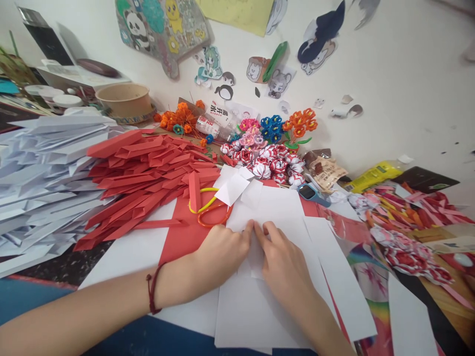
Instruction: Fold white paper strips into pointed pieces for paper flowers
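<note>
A small piece of white paper point(255, 267) lies on a stack of larger white sheets point(260, 316). My left hand point(224, 249) is closed with its fingers curled at the small paper's left side, a dark red cord around the wrist. From the right, my right hand point(284, 257) pinches down at the paper's upper edge, so that both index fingertips meet there. The fingers partly hide the small paper. Just beyond my left hand are scissors with orange and yellow handles point(215, 215), their blades covered. Small white squares point(232, 189) overlap the handles.
Folded red paper strips point(148, 173) and folded white strips point(48, 183) are heaped on the left. Red-and-white paper flowers point(272, 160) stand at the back near a blue device point(313, 194). Cut white strips point(343, 277) and colourful strips point(419, 207) lie to the right.
</note>
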A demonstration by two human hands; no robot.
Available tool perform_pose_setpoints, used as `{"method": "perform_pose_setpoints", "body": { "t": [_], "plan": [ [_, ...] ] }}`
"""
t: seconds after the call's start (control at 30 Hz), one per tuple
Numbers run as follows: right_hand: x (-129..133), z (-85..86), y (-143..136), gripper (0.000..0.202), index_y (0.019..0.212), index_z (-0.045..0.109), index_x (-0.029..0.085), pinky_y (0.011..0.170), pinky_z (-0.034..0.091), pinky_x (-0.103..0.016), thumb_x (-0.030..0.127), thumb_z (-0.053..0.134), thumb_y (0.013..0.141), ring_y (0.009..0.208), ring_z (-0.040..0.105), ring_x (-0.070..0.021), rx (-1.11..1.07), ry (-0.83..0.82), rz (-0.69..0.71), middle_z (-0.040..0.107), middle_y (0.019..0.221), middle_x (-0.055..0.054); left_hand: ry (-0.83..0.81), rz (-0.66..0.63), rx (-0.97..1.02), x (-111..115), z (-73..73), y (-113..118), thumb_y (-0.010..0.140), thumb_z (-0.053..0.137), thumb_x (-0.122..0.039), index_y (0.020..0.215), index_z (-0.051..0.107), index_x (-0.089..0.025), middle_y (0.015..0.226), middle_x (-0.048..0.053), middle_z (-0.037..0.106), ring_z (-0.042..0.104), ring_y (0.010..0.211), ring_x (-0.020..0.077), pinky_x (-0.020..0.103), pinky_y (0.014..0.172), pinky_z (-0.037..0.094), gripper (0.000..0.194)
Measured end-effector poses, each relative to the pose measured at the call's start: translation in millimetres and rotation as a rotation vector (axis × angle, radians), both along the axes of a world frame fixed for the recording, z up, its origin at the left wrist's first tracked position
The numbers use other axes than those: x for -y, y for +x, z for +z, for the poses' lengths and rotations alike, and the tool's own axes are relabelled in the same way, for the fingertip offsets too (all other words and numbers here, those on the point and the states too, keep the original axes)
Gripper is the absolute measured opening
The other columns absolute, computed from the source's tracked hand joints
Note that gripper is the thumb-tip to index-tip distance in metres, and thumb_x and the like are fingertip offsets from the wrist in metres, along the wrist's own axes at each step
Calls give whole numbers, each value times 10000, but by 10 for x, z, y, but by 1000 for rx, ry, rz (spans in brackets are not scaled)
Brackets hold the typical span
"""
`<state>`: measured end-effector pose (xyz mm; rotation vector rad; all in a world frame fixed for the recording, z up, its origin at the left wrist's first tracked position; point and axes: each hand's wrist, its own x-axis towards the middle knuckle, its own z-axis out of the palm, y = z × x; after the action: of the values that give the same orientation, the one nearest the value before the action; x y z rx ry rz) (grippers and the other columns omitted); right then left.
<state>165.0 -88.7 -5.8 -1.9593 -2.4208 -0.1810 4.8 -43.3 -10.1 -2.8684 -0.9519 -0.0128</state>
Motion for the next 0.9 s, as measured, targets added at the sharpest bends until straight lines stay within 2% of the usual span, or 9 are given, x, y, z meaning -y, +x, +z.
{"method": "perform_pose_setpoints", "body": {
  "t": [0.27, 0.47, 0.53, 0.63, 0.73, 0.8, 0.9],
  "plan": [
    [-3, 25, -48, 489, 1226, 546, 141, 539, 419, -286, -25, 450, 776, 720, 554, -172, 144, 28, 1, 575, 918, -66, 47, 13, 24, 37, 70, 17, 791, 467, 0, 1316, 444, 30, 585, 45, 591, 582, 475, 182, 268, 410, 345, 526],
    [17, 15, -41, 428, 1144, 575, 119, 552, 438, -295, -40, 458, 764, 725, 563, -176, 133, 69, 31, 584, 877, -61, -1, 11, 13, 48, 67, 15, 760, 504, 14, 1326, 414, 59, 630, 65, 614, 584, 482, 187, 274, 408, 361, 574],
    [23, 5, -34, 395, 1083, 597, 127, 555, 426, -290, -47, 453, 759, 718, 562, -170, 120, 81, 30, 587, 853, -54, 8, -3, 33, 46, 55, 5, 762, 502, 9, 1292, 451, 55, 630, 72, 615, 588, 491, 191, 270, 411, 359, 534],
    [33, -9, -24, 340, 967, 629, 134, 546, 389, -294, -54, 458, 741, 696, 555, -171, 107, 111, 14, 585, 799, -44, 19, -24, 81, 31, 50, -4, 770, 485, 1, 1126, 583, -10, 610, 70, 604, 595, 503, 195, 260, 419, 352, 369],
    [43, -13, -21, 304, 841, 636, 144, 532, 346, -300, -65, 463, 703, 662, 537, -171, 93, 120, 4, 577, 754, -37, -20, 10, 141, -1, 61, 5, 761, 480, -8, 822, 624, -93, 582, 60, 584, 591, 492, 196, 253, 416, 326, 178],
    [46, -11, -25, 292, 802, 634, 146, 531, 323, -300, -65, 468, 686, 647, 528, -170, 79, 129, 3, 575, 736, -36, -47, 56, 168, -25, 75, 17, 769, 470, -18, 719, 587, -120, 563, 52, 569, 583, 480, 193, 251, 419, 314, 163],
    [44, -19, -31, 267, 767, 633, 144, 532, 293, -295, -54, 469, 697, 619, 515, -159, 58, 162, 0, 572, 714, -34, -39, 91, 182, -55, 93, 40, 833, 420, -46, 713, 574, -125, 615, 61, 581, 575, 485, 179, 250, 440, 314, 211]
  ]
}}
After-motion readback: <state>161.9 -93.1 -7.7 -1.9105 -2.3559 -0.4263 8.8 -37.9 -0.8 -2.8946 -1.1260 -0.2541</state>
